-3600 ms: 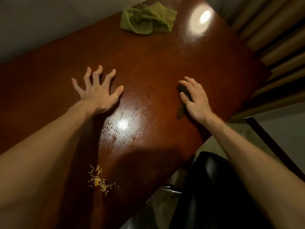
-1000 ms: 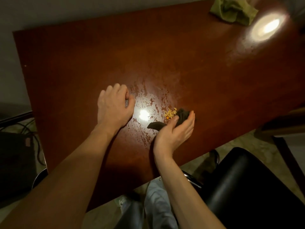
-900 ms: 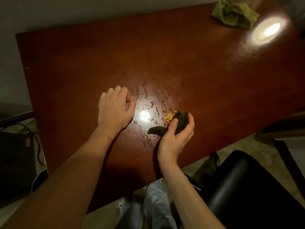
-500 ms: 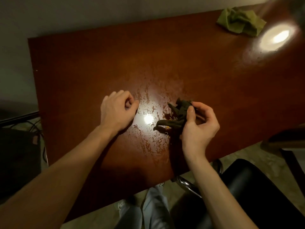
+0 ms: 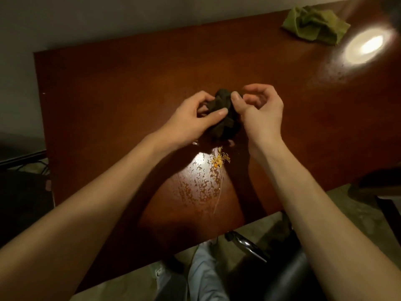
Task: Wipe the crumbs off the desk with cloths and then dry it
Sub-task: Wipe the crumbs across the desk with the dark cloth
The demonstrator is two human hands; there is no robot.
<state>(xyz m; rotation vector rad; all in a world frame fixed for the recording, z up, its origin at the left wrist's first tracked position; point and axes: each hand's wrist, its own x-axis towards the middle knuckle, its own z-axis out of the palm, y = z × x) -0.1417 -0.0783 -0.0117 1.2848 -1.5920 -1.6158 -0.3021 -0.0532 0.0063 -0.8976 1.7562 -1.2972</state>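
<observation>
- We see the dark, crumpled wiping cloth (image 5: 224, 118) bunched between both hands over the reddish-brown wooden counter (image 5: 130, 83). The left hand (image 5: 191, 118) pinches it with thumb and curled fingers, and the right hand (image 5: 258, 111) pinches its far top.
- The small heap of yellow-orange crumbs (image 5: 219, 159) lies on the counter just on the near side of the cloth, between the forearms and a shade closer to the right wrist. A thin trail runs from it toward the near edge.
- The light green cloth (image 5: 314, 25) lies well apart at the far right corner.
- Half a second earlier only the right hand held the dark cloth, the left rested curled on the counter, and the cloth covered the crumbs.
</observation>
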